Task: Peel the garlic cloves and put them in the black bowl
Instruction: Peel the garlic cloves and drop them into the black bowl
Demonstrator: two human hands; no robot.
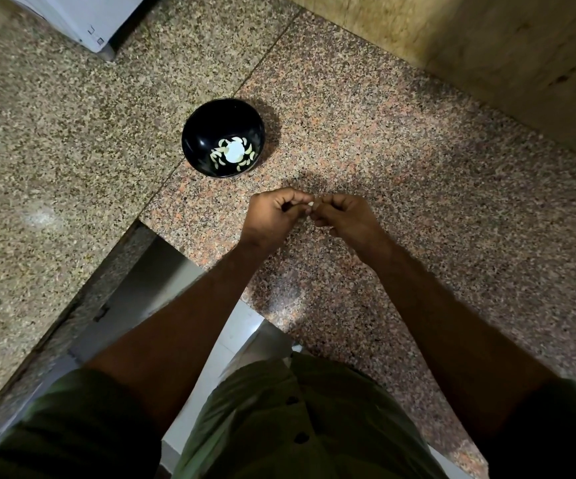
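Both hands meet above the counter with a single garlic clove [310, 204] pinched between them: the left hand [274, 216] has its fingers curled in and grips the clove from its side, while the right hand [343, 219] closes thumb and fingertips on the other end. Only a small pale bit of the clove shows between the fingertips, so its long axis and how much skin is left cannot be told for sure; it seems to run roughly across, from one hand to the other.

From the clove, the black bowl [195, 140] lies ahead and to the left, well apart from the hands and standing upright on the speckled granite counter [418, 167]. Peeled cloves [218, 160] already lie on its floor, ringed around a bright white patch that may be glare or a larger piece; I cannot tell which. The left hand is the nearer of the two to the bowl, so once the skin is off, that hand looks better placed to carry the clove forward and leftward over the rim, judging by position alone.

Farther out, a grey-white appliance [86, 25] sits at the far left corner, and a tan wall [487, 46] rises beyond the counter on the right.
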